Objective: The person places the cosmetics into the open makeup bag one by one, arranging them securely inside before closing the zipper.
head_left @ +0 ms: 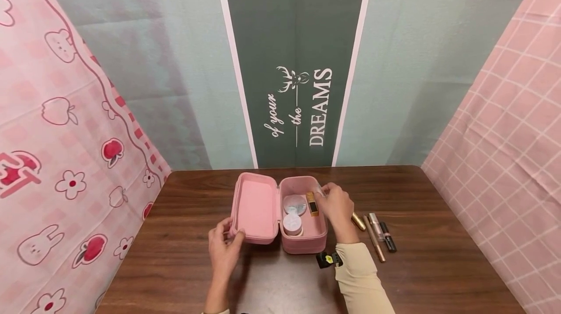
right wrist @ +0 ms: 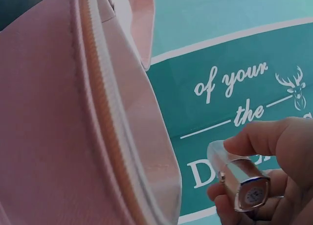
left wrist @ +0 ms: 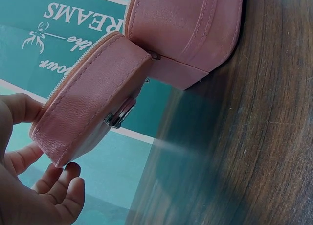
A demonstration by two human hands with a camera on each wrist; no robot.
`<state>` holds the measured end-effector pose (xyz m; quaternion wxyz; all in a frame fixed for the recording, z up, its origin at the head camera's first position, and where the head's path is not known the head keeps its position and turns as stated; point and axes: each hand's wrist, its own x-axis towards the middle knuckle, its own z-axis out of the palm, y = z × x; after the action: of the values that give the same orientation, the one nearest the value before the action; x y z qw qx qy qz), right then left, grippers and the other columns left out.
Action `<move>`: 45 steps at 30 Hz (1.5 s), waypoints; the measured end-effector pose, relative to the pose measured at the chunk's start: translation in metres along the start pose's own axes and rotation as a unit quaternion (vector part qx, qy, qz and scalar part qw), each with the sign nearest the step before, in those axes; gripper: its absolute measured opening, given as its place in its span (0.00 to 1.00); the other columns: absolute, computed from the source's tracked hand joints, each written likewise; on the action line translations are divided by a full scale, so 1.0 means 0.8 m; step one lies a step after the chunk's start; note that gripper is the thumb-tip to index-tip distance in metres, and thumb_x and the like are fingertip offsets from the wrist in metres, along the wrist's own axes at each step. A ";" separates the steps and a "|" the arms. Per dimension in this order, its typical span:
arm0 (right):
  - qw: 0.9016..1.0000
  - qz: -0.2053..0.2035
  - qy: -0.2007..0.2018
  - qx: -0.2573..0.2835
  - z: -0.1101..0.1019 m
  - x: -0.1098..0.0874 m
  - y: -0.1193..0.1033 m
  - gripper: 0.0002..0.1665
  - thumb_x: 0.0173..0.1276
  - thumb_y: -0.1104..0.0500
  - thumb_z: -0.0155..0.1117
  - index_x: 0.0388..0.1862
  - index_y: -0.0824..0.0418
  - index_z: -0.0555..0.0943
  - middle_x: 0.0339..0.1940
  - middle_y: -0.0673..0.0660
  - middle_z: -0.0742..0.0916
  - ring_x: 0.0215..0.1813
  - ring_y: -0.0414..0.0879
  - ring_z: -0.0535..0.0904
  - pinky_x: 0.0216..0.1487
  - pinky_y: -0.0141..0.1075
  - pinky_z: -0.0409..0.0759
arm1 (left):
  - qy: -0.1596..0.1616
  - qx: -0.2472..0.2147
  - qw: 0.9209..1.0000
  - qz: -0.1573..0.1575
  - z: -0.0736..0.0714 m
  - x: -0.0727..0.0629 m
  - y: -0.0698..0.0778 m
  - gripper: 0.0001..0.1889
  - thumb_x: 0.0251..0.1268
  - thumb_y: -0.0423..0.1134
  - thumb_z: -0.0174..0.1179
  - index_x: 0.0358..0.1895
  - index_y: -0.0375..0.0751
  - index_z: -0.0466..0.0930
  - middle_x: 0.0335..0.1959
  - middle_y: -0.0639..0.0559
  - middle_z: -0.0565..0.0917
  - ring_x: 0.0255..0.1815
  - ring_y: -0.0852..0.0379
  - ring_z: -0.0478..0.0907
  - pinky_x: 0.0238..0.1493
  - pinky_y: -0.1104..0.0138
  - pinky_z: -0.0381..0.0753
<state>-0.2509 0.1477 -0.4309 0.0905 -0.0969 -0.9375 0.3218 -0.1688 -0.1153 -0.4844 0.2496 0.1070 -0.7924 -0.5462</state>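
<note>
A pink zippered makeup case (head_left: 304, 245) stands unfolded on the table, its lid (head_left: 256, 207) laid over to the left. My left hand (head_left: 224, 246) grips the lid's near left corner, thumb and fingers on either side of the rim (left wrist: 88, 95). Over the case's right wall, my right hand (head_left: 337, 204) pinches a small lipstick tube (right wrist: 247, 183) with a shiny rose-gold base and pale translucent end. Inside the case lie a round flat compact (head_left: 294, 204), a white-lidded jar (head_left: 292, 224) and a gold-and-black lipstick (head_left: 312, 203).
Right of the case, a gold tube (head_left: 358, 221), a slim rose-gold pencil (head_left: 374, 240), a clear tube (head_left: 374, 225) and a black-ended tube (head_left: 387, 237) lie on the wooden table (head_left: 184, 265). Printed cloths hang behind and on both sides.
</note>
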 end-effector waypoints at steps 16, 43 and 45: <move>0.999 0.011 -0.036 -0.035 0.021 0.034 -0.017 0.16 0.58 0.47 0.62 0.32 0.60 0.79 0.27 0.57 0.82 0.31 0.53 0.77 0.27 0.47 0.72 | -0.001 -0.014 1.000 -0.006 0.000 0.000 -0.001 0.19 0.46 0.28 0.65 0.47 0.35 0.79 0.39 0.40 0.72 0.36 0.48 0.74 0.30 0.76 0.73; 0.996 -0.003 -0.073 -0.060 0.033 0.045 -0.014 0.11 0.58 0.54 0.61 0.34 0.60 0.81 0.34 0.59 0.83 0.35 0.56 0.77 0.33 0.50 0.74 | -0.010 -0.005 1.000 -0.010 -0.002 0.002 -0.003 0.20 0.45 0.28 0.65 0.47 0.35 0.79 0.40 0.38 0.72 0.35 0.49 0.74 0.30 0.74 0.74; 0.992 -0.040 -0.092 -0.079 0.028 0.041 -0.015 0.15 0.58 0.53 0.62 0.39 0.62 0.82 0.38 0.61 0.82 0.39 0.57 0.77 0.36 0.52 0.75 | -0.013 -0.001 1.000 -0.013 -0.002 0.003 -0.003 0.20 0.46 0.28 0.65 0.47 0.35 0.79 0.39 0.39 0.72 0.35 0.50 0.74 0.30 0.74 0.74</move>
<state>-0.2890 0.1329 -0.4369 0.0086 -0.0360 -0.9673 0.2508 -0.1702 -0.1185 -0.4854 0.2324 0.1102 -0.7932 -0.5519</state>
